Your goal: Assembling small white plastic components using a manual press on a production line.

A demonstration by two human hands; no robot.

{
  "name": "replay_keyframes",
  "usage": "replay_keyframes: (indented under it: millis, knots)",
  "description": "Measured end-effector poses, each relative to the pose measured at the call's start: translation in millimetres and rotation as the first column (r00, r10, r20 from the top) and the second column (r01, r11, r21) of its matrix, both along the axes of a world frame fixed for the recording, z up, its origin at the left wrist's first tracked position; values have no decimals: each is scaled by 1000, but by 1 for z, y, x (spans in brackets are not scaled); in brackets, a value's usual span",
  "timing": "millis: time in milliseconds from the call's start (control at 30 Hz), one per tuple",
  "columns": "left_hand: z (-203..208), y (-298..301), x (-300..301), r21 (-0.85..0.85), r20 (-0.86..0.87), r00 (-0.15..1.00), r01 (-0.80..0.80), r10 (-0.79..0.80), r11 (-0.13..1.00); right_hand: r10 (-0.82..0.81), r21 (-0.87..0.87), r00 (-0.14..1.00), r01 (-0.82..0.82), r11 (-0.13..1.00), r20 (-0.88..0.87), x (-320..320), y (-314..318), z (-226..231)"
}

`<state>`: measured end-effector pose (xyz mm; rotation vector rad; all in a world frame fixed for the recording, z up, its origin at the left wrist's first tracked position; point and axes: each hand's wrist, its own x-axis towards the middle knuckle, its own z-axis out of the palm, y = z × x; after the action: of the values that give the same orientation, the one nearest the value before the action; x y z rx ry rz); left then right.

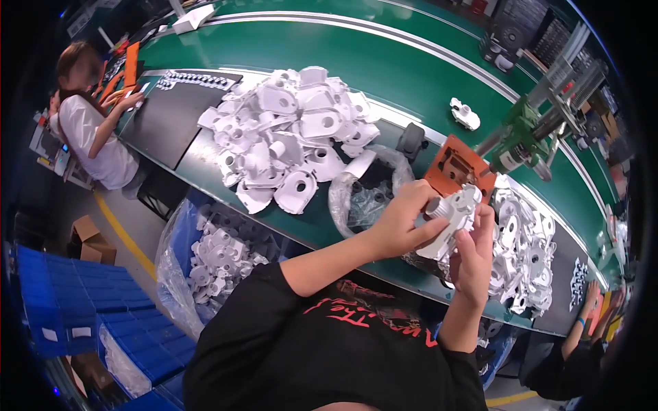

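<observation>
Housing [457,214], white, was held by left hand [410,218] and right hand [473,259] | scuffing against orange fixture [460,162] was risked by apparent closeness

White part [467,199] partly hidden behind the hands [406,219] [473,257], far-right co-worker [562,370] cut off at frame edge.

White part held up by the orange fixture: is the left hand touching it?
Touching. The head view shows the left hand with its thumb laid against the side of the white part.
</observation>
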<state>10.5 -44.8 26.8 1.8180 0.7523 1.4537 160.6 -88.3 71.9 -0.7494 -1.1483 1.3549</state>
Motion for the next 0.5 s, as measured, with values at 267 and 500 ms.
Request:
replay_keyframes:
  millis: [267,500]
  knots:
    - [-2,4,2,128,-83,995,-46,57,991,-68,-32,997,69,997,31,0,1,-14]
    - [15,-13,2,-41,62,996,69,-67,997,-219,159,964,195,968,150,17,15,-10]
